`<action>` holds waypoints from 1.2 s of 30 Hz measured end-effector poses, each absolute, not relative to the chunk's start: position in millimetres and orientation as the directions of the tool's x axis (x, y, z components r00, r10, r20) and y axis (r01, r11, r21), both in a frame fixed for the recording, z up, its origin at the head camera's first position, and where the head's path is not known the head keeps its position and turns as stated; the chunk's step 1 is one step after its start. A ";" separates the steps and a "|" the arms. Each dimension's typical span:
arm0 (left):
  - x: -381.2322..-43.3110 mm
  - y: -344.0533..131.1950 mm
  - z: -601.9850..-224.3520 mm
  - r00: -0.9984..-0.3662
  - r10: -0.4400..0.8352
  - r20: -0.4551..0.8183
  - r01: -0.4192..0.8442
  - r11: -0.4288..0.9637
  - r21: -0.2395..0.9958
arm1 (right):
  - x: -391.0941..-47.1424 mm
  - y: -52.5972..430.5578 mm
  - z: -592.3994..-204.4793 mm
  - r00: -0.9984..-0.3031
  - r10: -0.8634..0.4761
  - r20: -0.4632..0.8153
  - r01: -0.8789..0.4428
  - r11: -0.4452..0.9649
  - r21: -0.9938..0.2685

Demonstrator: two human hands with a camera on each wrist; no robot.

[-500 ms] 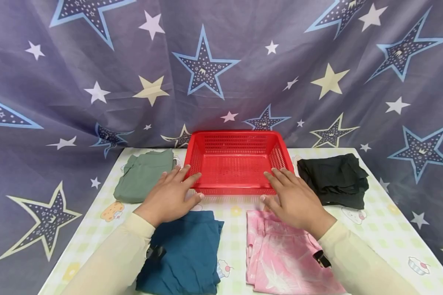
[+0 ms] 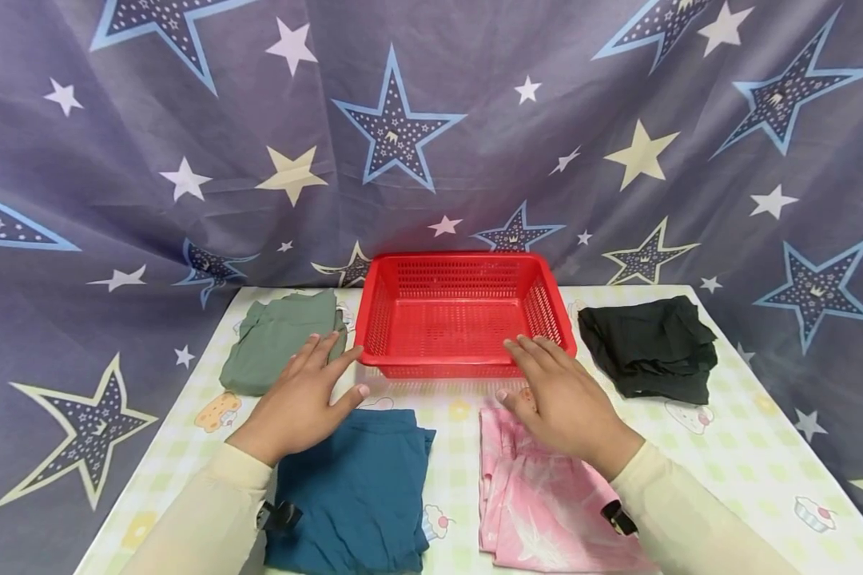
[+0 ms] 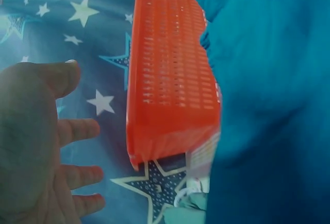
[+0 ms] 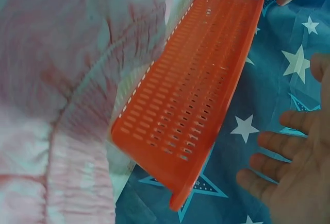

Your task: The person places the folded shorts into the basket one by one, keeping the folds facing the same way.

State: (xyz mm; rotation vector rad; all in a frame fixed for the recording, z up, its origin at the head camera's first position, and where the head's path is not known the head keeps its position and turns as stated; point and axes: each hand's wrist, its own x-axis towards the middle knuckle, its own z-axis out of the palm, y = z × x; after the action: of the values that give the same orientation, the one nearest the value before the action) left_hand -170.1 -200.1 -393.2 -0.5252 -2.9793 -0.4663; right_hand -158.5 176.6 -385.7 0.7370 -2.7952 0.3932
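My left hand [image 2: 298, 403] has its fingers straight and spread, over the gap between the folded green garment [image 2: 276, 343] and the folded dark blue garment [image 2: 355, 487]. Its fingertips overlap the left front corner of the red plastic basket [image 2: 431, 371] in the head view. Across from it, my right hand [image 2: 564, 399] also has extended fingers, above the far end of the folded pink garment [image 2: 546, 503], fingertips overlapping the basket's right front rim. Both wrist views show bare palms holding nothing, with the basket [image 4: 170, 90] beyond the fingers. Inside, the basket holds no garment.
A folded black garment [image 2: 650, 347] lies at the back right of the table, right of the basket. The checked tablecloth [image 2: 755, 479] carries printed cakes and flowers. Directly behind the table hangs a star-patterned curtain [image 2: 475, 160].
My left hand has drawn back to the left and nearer to me, away from the basket. The right hand has shifted slightly left and nearer to me. Basket and garments stay put.
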 end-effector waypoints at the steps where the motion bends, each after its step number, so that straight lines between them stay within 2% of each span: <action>1: -168.5 -202.5 -394.5 -0.939 0.317 0.132 0.342 0.893 0.293 | -157.8 175.3 -386.5 -0.849 -0.450 0.277 -0.509 0.836 -0.203; 13: -146.2 -229.2 -407.3 -0.957 0.251 0.147 0.289 0.880 0.378 | -148.2 159.8 -396.0 -0.853 -0.459 0.249 -0.516 0.818 -0.256; 23: -131.4 -239.8 -415.7 -0.963 0.219 0.155 0.264 0.877 0.401 | -138.5 149.3 -397.4 -0.859 -0.457 0.233 -0.512 0.777 -0.367; 32: -124.5 -245.8 -424.7 -0.971 0.177 0.162 0.230 0.883 0.409 | -131.9 139.4 -411.3 -0.898 -0.408 0.165 -0.437 0.782 -0.445; 36: -123.0 -248.7 -427.2 -0.983 0.139 0.120 0.177 0.892 0.416 | -129.1 135.9 -417.8 -0.915 -0.387 0.116 -0.394 0.787 -0.475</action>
State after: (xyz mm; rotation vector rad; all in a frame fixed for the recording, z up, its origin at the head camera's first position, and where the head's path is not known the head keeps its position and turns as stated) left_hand -123.0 -248.7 -427.2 -0.2484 -2.9709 -0.6660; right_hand -129.1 135.9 -417.8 0.6466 -2.9574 0.7914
